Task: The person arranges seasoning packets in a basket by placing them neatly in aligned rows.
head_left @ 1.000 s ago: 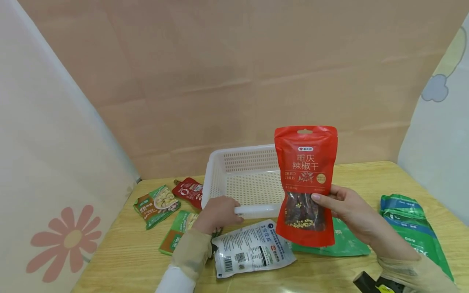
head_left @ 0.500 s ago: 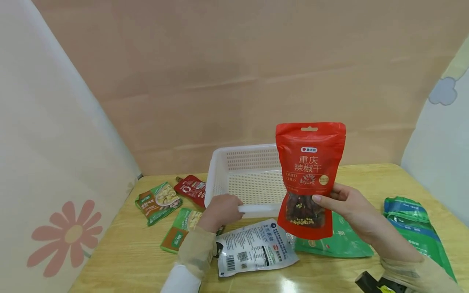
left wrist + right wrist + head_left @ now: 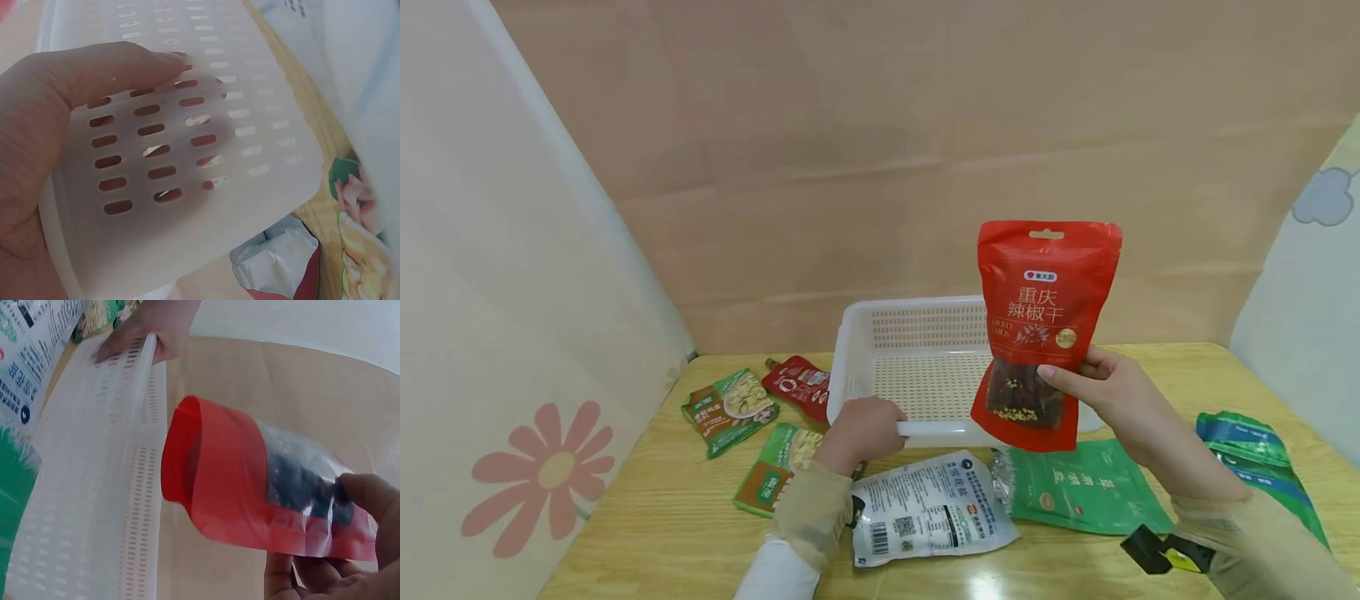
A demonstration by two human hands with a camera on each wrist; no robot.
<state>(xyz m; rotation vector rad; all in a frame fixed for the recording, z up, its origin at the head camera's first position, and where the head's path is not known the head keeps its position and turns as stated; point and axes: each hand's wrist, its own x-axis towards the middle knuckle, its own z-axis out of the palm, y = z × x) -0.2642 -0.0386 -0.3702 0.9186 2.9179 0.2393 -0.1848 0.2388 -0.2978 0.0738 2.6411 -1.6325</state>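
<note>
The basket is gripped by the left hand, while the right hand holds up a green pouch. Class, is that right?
Not quite: the pouch held up by the right hand is red, as the head view shows. The left hand does grip the basket.

red chili pouch (image 3: 1045, 258), gold-and-white print | basket (image 3: 943, 429) white, slotted grid | table (image 3: 655, 500) yellow, wood-grained | soup packet (image 3: 730, 408) near table's left edge green and brown | banded pouch (image 3: 1262, 475) near its right edge green, blue | silver pouch (image 3: 932, 508), dark print
</note>
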